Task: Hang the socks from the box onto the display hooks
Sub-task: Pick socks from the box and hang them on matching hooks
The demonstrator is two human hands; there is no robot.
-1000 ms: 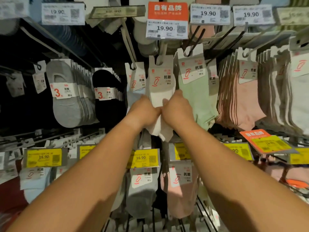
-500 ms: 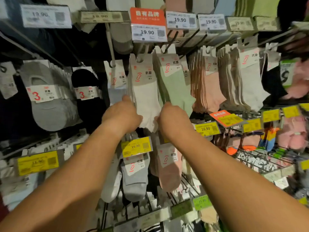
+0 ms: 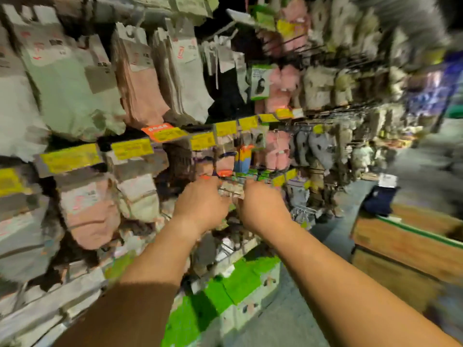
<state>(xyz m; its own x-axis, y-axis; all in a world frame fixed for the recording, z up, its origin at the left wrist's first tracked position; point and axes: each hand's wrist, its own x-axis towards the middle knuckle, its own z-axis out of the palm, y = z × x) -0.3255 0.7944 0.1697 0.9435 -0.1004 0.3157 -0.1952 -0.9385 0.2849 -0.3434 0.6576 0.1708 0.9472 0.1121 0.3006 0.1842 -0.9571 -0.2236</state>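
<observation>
Head view, heavily smeared by motion. Both arms reach forward to the sock rack [image 3: 250, 181], hands close together in front of a lower row of hooks near the rack's right end. Left hand [image 3: 203, 204] and right hand [image 3: 263, 211] both show the backs only, fingers curled away from the camera toward something pale between them [image 3: 231, 190]; whether they hold a sock pack or only touch the hooks, cannot tell. Hung socks fill the rack above: green pair [image 3: 72, 96] and pink pairs [image 3: 142, 91] on the upper row, yellow price tags [image 3: 132, 147] along the rail beneath. No box of socks is plainly visible; a wooden bin [image 3: 406, 249] stands on the floor to the right, contents unclear. Judgement: the step looks like seating a pack's hanger hole over a hook tip. Best done by holding the card top level with one hand, guiding the hook with the other, then sliding it fully back so it hangs straight behind its price tag.
</observation>
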